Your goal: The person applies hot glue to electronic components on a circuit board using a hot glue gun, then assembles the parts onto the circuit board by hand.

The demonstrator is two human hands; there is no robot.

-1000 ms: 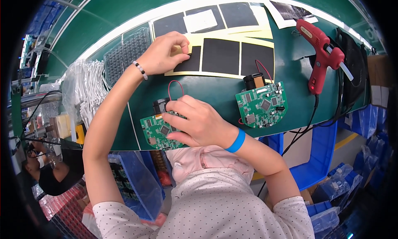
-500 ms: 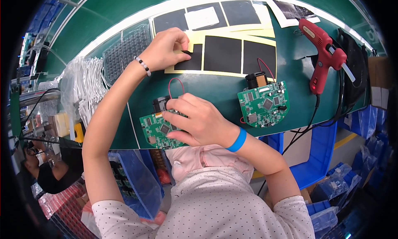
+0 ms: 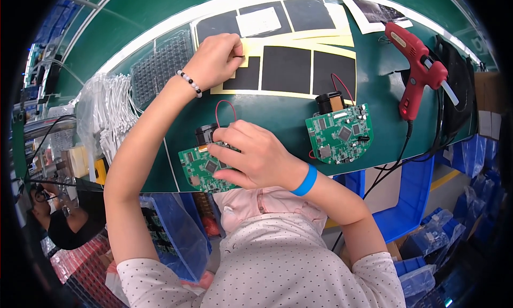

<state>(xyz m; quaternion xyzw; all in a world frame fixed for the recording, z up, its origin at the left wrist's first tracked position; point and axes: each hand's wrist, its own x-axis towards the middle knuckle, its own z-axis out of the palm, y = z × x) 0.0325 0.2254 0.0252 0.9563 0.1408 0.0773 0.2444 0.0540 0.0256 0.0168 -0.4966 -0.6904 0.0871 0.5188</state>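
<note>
Fingers of the right hand (image 3: 256,158) press together on the near circuit board (image 3: 206,172), which lies on the green tabletop (image 3: 278,121) at its front edge. Beyond that board, the left hand (image 3: 216,59) pinches a corner of the yellow sheet of black pads (image 3: 291,70). To the board's right sits a second circuit board (image 3: 339,134); farther right, a red glue gun (image 3: 417,67).

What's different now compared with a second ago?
Very little. The left hand has edged slightly rightward along the yellow sheet of black pads, fingertips still pinching at its edge. The right hand still rests on the near green circuit board. The second board and red glue gun have not moved.
</note>
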